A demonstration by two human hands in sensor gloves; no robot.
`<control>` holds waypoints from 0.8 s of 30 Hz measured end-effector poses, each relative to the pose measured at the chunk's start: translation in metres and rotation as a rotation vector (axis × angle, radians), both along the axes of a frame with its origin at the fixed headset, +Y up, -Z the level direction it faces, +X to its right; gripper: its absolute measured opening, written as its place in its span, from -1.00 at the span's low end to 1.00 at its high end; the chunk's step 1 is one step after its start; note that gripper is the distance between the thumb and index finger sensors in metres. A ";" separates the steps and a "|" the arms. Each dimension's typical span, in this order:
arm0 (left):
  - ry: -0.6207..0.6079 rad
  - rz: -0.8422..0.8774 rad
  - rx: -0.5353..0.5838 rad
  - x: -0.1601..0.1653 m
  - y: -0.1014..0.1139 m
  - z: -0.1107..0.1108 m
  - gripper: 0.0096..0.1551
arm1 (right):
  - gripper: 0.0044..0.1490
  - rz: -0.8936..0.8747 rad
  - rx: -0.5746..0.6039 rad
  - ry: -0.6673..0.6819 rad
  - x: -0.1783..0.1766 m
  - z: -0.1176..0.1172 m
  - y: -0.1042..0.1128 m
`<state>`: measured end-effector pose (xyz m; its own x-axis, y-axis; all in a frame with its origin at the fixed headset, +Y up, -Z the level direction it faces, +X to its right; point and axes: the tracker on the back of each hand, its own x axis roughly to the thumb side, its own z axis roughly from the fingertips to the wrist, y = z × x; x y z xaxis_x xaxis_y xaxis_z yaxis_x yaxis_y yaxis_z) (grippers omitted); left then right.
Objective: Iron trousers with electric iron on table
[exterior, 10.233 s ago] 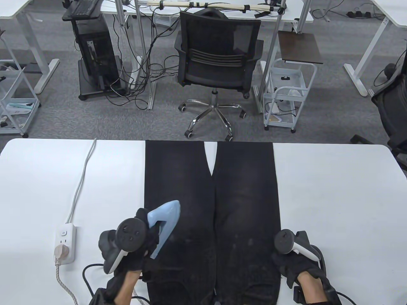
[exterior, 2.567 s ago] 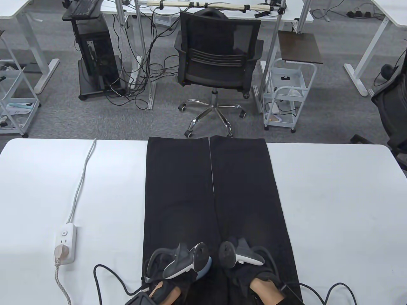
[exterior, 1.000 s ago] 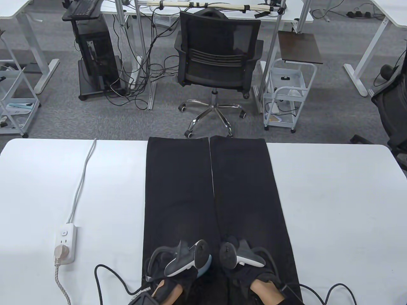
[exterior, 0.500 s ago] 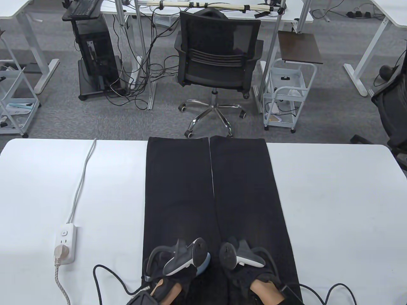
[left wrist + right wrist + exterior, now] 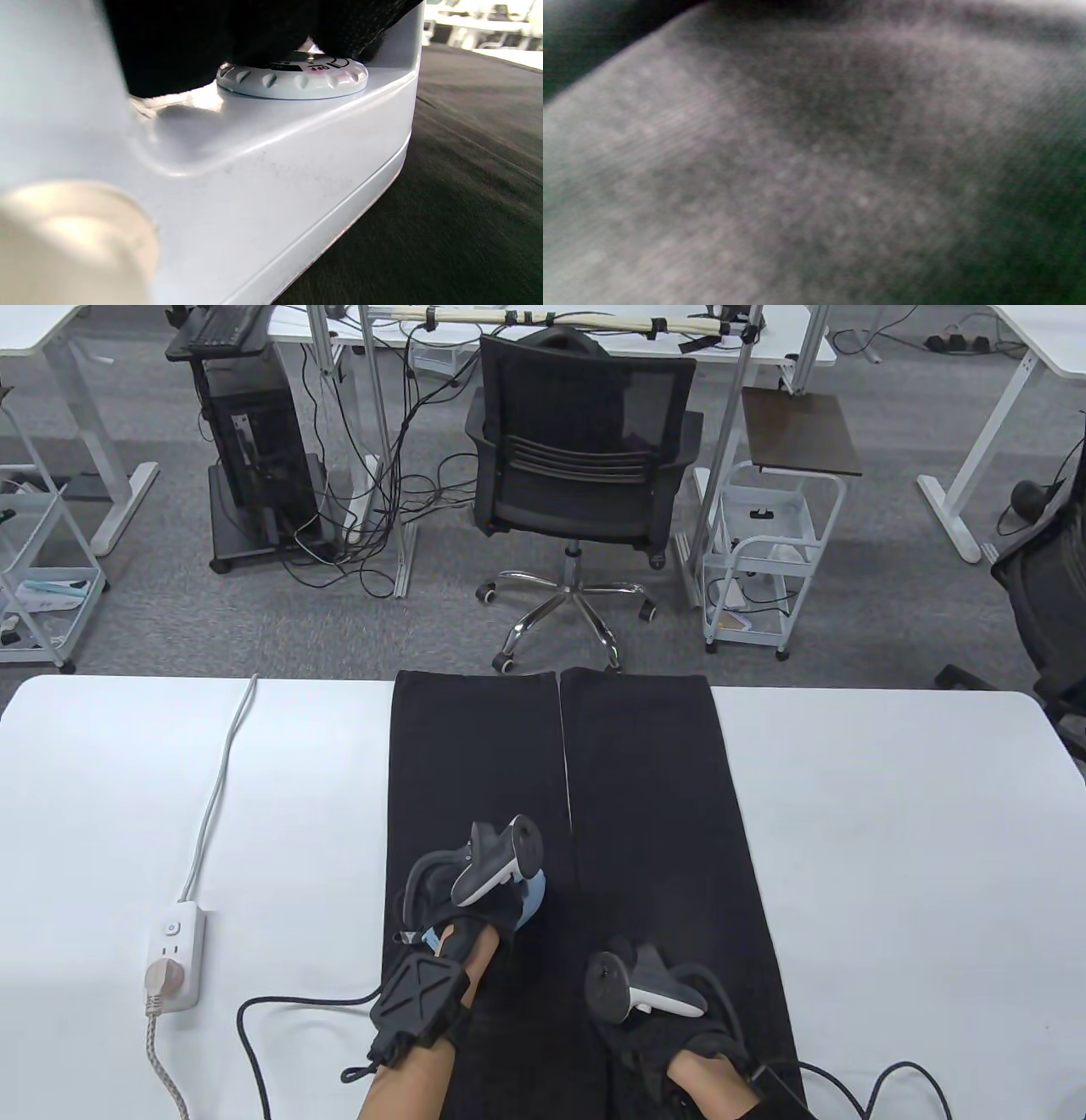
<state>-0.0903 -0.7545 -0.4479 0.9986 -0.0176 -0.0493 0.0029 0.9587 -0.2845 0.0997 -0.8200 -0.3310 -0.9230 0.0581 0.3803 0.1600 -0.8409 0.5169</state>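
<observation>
Black trousers [image 5: 653,780] lie flat on the white table [image 5: 891,831], with the legs pointing away from me. My left hand [image 5: 482,913] grips the handle of the light blue iron [image 5: 533,892], whose soleplate sits on the left leg about halfway up. In the left wrist view the gloved fingers [image 5: 203,42] wrap the handle above the iron's body [image 5: 254,178] and its dial [image 5: 292,78]. My right hand [image 5: 657,1027] rests on the right leg near the waist, with its fingers hidden. The right wrist view shows only blurred dark fabric [image 5: 814,169].
A white power strip [image 5: 174,954] with a plug in it lies at the near left. The iron's black cord [image 5: 288,1005] loops across the table between the strip and the trousers. An office chair [image 5: 581,466] stands beyond the far edge.
My left hand has slid the iron away from the near edge, up along the left trouser leg. The right hand has stayed in place on the right leg.
</observation>
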 end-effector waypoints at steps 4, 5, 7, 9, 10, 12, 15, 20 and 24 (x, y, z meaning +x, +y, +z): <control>0.017 -0.001 -0.001 0.000 0.000 -0.004 -0.55 | -0.09 0.004 -0.002 0.001 0.000 0.000 0.000; 0.016 -0.006 0.012 0.001 -0.001 -0.004 -0.56 | -0.09 0.004 -0.003 0.000 0.000 0.000 0.000; 0.018 -0.020 0.023 0.002 -0.001 -0.001 -0.55 | -0.08 0.004 -0.005 0.000 0.000 -0.001 0.000; 0.015 -0.015 0.022 0.002 -0.001 0.002 -0.56 | -0.08 0.000 -0.009 0.001 0.000 -0.001 0.000; 0.005 -0.015 0.025 0.003 -0.001 0.006 -0.55 | -0.08 -0.003 -0.011 0.000 0.000 -0.001 0.000; -0.013 -0.012 0.028 0.005 -0.001 0.015 -0.56 | -0.08 -0.005 -0.013 0.002 0.000 -0.001 0.000; -0.062 -0.010 0.028 0.008 -0.001 0.035 -0.56 | -0.09 -0.013 -0.017 0.003 0.001 -0.002 0.001; -0.122 -0.010 0.027 0.012 -0.002 0.073 -0.55 | -0.09 -0.030 -0.009 0.003 0.003 -0.003 0.002; -0.163 -0.009 0.028 0.014 -0.002 0.103 -0.55 | -0.09 -0.015 0.003 0.006 0.002 -0.002 0.001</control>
